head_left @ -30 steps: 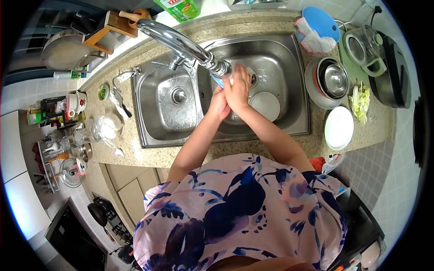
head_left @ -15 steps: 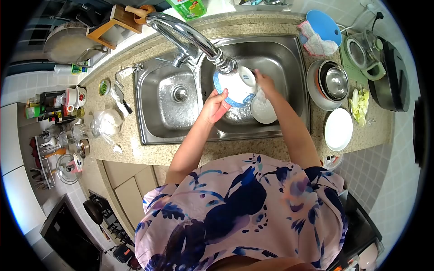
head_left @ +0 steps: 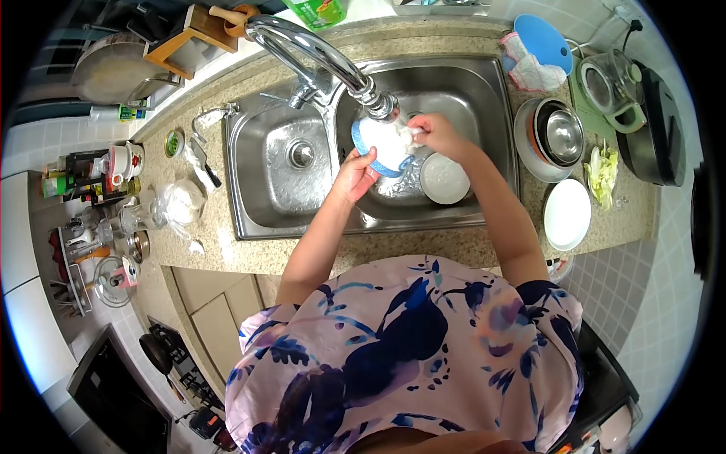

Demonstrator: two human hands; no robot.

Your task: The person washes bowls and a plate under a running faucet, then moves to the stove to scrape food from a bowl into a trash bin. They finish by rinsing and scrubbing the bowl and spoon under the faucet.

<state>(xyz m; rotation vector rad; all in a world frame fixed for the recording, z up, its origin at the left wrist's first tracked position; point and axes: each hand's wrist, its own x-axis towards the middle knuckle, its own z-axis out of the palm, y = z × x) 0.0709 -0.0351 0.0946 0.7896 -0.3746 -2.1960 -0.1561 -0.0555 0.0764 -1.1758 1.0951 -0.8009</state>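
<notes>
My left hand [head_left: 357,174] grips the edge of a white bowl with a blue patterned rim [head_left: 372,144], thumb over its outer side. The bowl is tilted beneath the tap's spout, in the right basin. Closed fingers of my right hand [head_left: 439,136] hold a soft white dishcloth [head_left: 401,140] against the bowl's outside, covering its base. Below my right wrist, a small white dish [head_left: 445,179] rests on the basin floor.
A chrome tap [head_left: 325,57] arches over the double sink [head_left: 240,189]. To the right are nested metal bowls [head_left: 563,136], a white plate [head_left: 567,215], leafy vegetable pieces [head_left: 603,175] and a blue basin [head_left: 543,44]. A knife [head_left: 204,168] lies left of the sink.
My right hand has moved left and slightly up, bringing the dishcloth onto the bowl's outside. The bowl has shifted slightly left and its base mark is now covered.
</notes>
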